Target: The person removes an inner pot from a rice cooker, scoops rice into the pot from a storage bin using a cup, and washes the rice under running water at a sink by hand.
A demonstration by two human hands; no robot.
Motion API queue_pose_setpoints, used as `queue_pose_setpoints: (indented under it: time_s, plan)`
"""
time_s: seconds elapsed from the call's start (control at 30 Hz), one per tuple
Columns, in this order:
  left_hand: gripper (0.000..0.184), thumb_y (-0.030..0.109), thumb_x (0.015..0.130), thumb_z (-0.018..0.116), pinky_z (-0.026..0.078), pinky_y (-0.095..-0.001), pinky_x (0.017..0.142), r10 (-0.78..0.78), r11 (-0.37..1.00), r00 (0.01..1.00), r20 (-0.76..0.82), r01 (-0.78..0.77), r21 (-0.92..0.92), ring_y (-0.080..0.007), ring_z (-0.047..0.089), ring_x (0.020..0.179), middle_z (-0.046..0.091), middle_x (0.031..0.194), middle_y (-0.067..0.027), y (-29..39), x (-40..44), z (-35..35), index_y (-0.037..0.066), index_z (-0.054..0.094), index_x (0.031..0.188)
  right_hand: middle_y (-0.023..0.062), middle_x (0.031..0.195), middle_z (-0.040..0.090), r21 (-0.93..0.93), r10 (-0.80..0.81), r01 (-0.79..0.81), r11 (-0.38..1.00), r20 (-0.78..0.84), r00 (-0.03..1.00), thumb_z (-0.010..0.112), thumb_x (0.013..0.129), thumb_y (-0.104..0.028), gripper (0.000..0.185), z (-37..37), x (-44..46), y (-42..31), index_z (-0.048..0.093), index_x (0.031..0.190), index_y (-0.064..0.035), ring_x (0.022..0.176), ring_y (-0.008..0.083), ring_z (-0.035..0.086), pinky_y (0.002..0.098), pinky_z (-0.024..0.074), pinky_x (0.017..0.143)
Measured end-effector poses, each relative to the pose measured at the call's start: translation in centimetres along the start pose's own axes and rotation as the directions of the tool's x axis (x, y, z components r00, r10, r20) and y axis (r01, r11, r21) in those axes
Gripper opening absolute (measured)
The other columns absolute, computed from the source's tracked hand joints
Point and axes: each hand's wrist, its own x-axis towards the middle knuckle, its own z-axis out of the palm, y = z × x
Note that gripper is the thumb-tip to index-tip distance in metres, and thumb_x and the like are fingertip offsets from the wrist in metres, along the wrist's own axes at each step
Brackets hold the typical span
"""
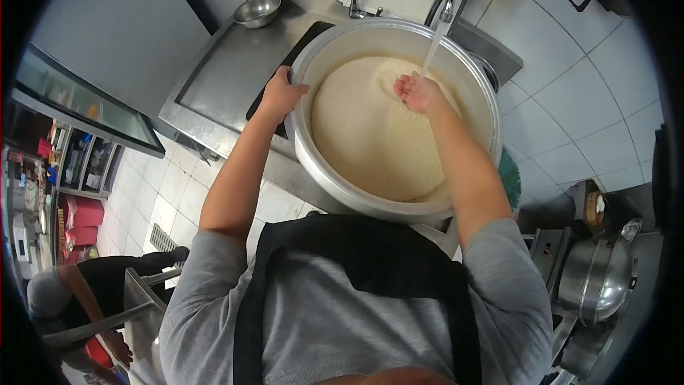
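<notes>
Grain [370, 135] in one pot [356, 199], two taps [446, 1] beyond it; right hand [417, 93] cups palm-up under running water [432, 51], left hand [282, 95] clamps the pot's rim, fingers partly hidden.

White-tiled wall [541, 50] toward two o'clock. Pale tiled floor [182, 182] toward nine, stocked shelves [87, 164] farther out. At ten, steel counter [224, 78], then large grey panel [132, 18]. Lit fairly evenly.
</notes>
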Motion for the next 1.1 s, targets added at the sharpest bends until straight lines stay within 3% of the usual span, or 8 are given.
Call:
queue_pose_setpoints:
  time_s: [0.13,0.23,0.33,0.57,0.7,0.83,0.9,1.1]
  plan:
    - [0.052,0.018,0.068,0.068,0.045,-0.0381,0.083,0.564,0.616,0.814,-0.14,-0.302,0.727,-0.0321,0.057,0.088,0.058,0.099,-0.0183,3.7,-1.3,0.5,0.003,0.052,0.114,0.0075,0.064,0.051,0.103,-0.167,0.15,0.983,0.18,0.969,0.045,0.094,-0.026,0.025,0.0,-0.3,-2.1,0.051,0.088,-0.003,0.053,0.0181,0.049,0.0273,0.0425,0.05]
    - [0.043,0.01,0.075,0.061,0.045,-0.0369,0.084,0.591,0.753,0.802,0.085,-0.587,0.296,-0.0249,0.057,0.092,0.058,0.104,-0.0124,7.2,2.7,4.5,0.007,0.051,0.117,0.0053,0.062,0.05,0.009,-0.033,0.032,0.999,0.377,0.926,0.048,0.092,-0.024,0.02,-0.1,-0.7,-4.2,0.051,0.088,-0.005,0.049,0.0158,0.045,0.0266,0.0352,0.043]
    - [0.034,0.003,0.078,0.058,0.048,-0.0333,0.078,0.111,0.956,0.8,0.59,0.076,-0.283,-0.0177,0.058,0.087,0.059,0.103,-0.0078,9.9,7.7,12.1,0.01,0.054,0.111,0.0036,0.06,0.05,-0.499,-0.18,0.306,0.811,0.284,0.942,0.049,0.086,-0.014,0.009,4.2,-6.1,-5.0,0.054,0.083,-0.0076,0.048,0.0157,0.045,0.0277,0.0337,0.04]
    - [0.012,0.018,0.079,0.066,0.043,-0.0289,0.051,0.356,0.692,0.509,0.784,0.42,-0.587,-0.0148,0.055,0.064,0.057,0.072,-0.0025,11.4,9.4,23.4,0.011,0.06,0.087,0.0039,0.063,0.057,-0.68,-0.76,0.712,0.173,0.368,0.536,0.041,0.071,-0.005,0.017,5.4,-10.5,-6.6,0.058,0.068,-0.006,0.058,0.0124,0.053,0.028,0.0437,0.055]
    - [0.008,0.015,0.081,0.057,0.04,-0.0263,0.048,0.181,0.983,0.644,0.743,-0.146,-0.114,-0.0144,0.053,0.059,0.055,0.062,-0.0053,16.0,8.7,19.8,0.01,0.063,0.08,0.0045,0.062,0.056,-0.435,-0.843,0.828,0.353,0.237,0.483,0.039,0.074,-0.007,0.02,3.0,-8.3,-8.0,0.058,0.066,-0.0037,0.059,0.013,0.053,0.0264,0.0436,0.056]
    - [0.021,0.011,0.077,0.057,0.044,-0.0384,0.086,0.47,0.478,0.297,0.831,-0.877,0.044,-0.0244,0.057,0.1,0.063,0.103,-0.0103,14.3,9.1,14.8,0.007,0.064,0.097,0.0034,0.063,0.056,-0.461,-0.594,0.572,0.679,0.114,0.797,0.049,0.079,-0.011,0.015,2.3,-6.9,-7.3,0.06,0.071,-0.0047,0.056,0.0133,0.053,0.0268,0.0467,0.056]
    - [0.026,0.009,0.075,0.06,0.039,-0.0396,0.094,0.626,0.286,0.361,0.691,-0.931,0.227,-0.0267,0.051,0.108,0.059,0.113,-0.0099,12.4,7.9,10.4,0.007,0.062,0.101,0.0027,0.065,0.057,-0.544,-0.383,0.424,0.724,0.195,0.903,0.063,0.08,-0.018,0.014,1.7,-5.9,-5.7,0.062,0.075,-0.0048,0.057,0.012,0.053,0.0268,0.0471,0.055]
    - [0.034,0.011,0.071,0.072,0.049,-0.0305,0.075,0.43,0.874,0.835,0.343,-0.48,0.072,-0.0173,0.059,0.082,0.063,0.098,-0.0053,9.7,4.7,4.1,0.011,0.063,0.103,-0.0001,0.062,0.054,-0.64,-0.248,0.469,0.609,0.408,0.879,0.074,0.074,-0.02,0.021,4.9,-7.9,-2.9,0.058,0.071,-0.0059,0.054,0.0088,0.049,0.0227,0.0422,0.05]
